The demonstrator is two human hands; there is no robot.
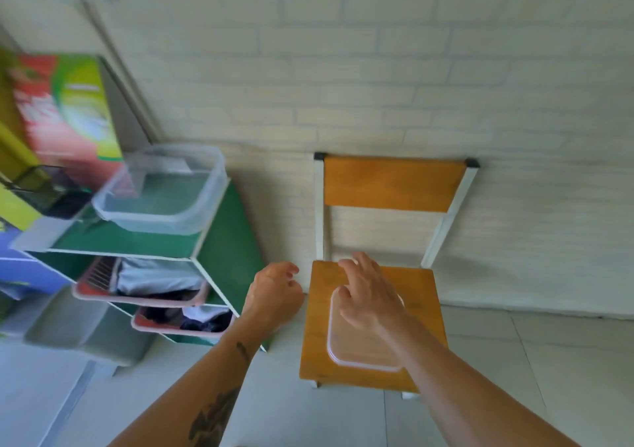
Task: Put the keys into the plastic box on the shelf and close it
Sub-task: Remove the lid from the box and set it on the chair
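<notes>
While uncovered, one plastic box (161,196), one lid (363,343); two hands: left (274,295) curled, right (367,295) spread, both empty.

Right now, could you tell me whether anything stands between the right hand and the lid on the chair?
Nothing visible does: the right hand hovers directly over the clear lid lying flat on the chair seat, fingers spread.

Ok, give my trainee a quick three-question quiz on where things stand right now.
1. True or false: the plastic box on the shelf already has its lid on.
2. Where does the lid lie? A) chair seat B) floor C) shelf
3. Which hand is over the lid?

Key: 1 false, the box is open. 2 A, on the chair seat. 3 The right hand, fingers spread; the left hand is curled beside the chair.
</notes>
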